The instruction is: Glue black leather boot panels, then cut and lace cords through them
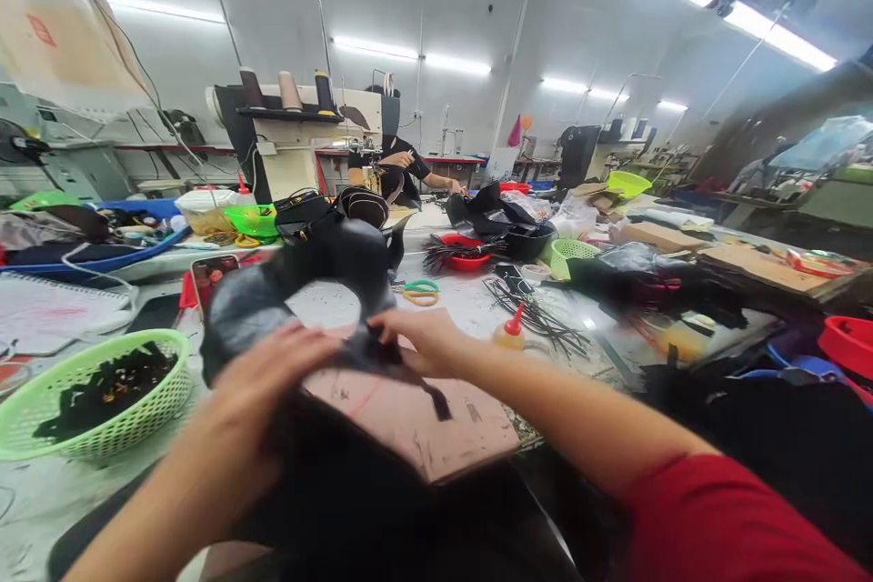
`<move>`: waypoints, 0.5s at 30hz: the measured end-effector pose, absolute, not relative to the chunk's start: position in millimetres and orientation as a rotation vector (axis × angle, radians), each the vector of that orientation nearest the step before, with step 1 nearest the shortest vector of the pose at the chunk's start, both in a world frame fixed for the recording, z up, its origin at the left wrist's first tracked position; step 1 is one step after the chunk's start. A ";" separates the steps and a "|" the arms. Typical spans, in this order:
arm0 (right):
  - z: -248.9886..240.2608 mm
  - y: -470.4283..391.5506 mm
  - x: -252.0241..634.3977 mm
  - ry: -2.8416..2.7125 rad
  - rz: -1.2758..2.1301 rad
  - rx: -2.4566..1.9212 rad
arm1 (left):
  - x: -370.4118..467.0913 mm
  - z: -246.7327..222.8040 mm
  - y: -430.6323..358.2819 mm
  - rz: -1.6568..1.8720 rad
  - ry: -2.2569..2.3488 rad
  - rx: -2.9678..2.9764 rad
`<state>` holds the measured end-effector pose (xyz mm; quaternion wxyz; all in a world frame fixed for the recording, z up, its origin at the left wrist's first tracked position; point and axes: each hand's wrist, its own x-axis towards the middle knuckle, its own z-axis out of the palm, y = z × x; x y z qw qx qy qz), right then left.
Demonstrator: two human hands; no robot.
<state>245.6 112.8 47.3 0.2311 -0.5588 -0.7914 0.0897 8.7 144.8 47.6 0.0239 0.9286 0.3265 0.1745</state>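
Note:
A curved black leather-like piece, bent into a loop with a gap in its middle, stands before me over a pinkish board. My right hand pinches its lower right side, with the thumb and fingers closed on the black material. On its lower left edge lies my left hand, fingers bent over the material and blurred by motion. A short dark strap end hangs below my right hand onto the board. More black material covers the area under my left forearm.
A green basket of black pieces stands left. Beyond my right hand are a red-capped glue bottle, black cords and yellow-green-handled scissors. A co-worker sits behind a sewing machine. Brown boards lie right.

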 end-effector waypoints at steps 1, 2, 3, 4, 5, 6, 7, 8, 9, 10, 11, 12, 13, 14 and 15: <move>18.5 112.2 253.2 -2.159 0.297 -1.619 | 20.0 35.4 145.9 0.324 0.955 2.897; -6.9 110.7 259.7 -2.153 0.322 -1.670 | 30.6 21.5 144.5 0.139 0.931 2.897; -28.0 108.9 265.2 -2.140 0.333 -1.721 | 39.8 7.1 140.7 0.018 0.934 2.869; -44.6 107.0 270.0 -2.113 0.324 -1.774 | 47.2 -6.7 135.3 -0.087 0.902 2.822; -56.8 105.6 274.4 -2.067 0.292 -1.835 | 52.6 -19.2 129.1 -0.116 0.913 2.771; -64.9 105.1 278.8 -2.007 0.254 -1.906 | 56.2 -30.0 123.0 -0.118 0.940 2.722; -69.7 105.9 283.4 -1.936 0.214 -1.983 | 58.1 -39.4 117.5 -0.089 0.962 2.682; -72.1 107.9 288.2 -1.866 0.179 -2.059 | 58.7 -47.5 113.3 -0.030 0.990 2.658; -72.6 111.1 293.0 -1.806 0.157 -2.129 | 58.5 -54.9 110.5 0.045 1.013 2.650; -72.0 115.2 297.5 -1.763 0.148 -2.188 | 57.8 -62.1 109.3 0.135 1.033 2.656; -70.5 119.7 301.4 -1.740 0.151 -2.233 | 56.7 -69.2 109.3 0.229 1.054 2.671; -68.4 124.1 304.5 -1.731 0.160 -2.267 | 55.5 -76.2 110.3 0.309 1.072 2.689; -65.6 127.7 306.6 -1.732 0.173 -2.293 | 54.2 -82.8 111.8 0.372 1.082 2.707; -62.1 130.1 307.6 -1.736 0.188 -2.315 | 52.9 -88.7 113.5 0.414 1.082 2.725; -58.0 130.8 307.6 -1.740 0.206 -2.332 | 51.7 -93.6 115.0 0.438 1.076 2.742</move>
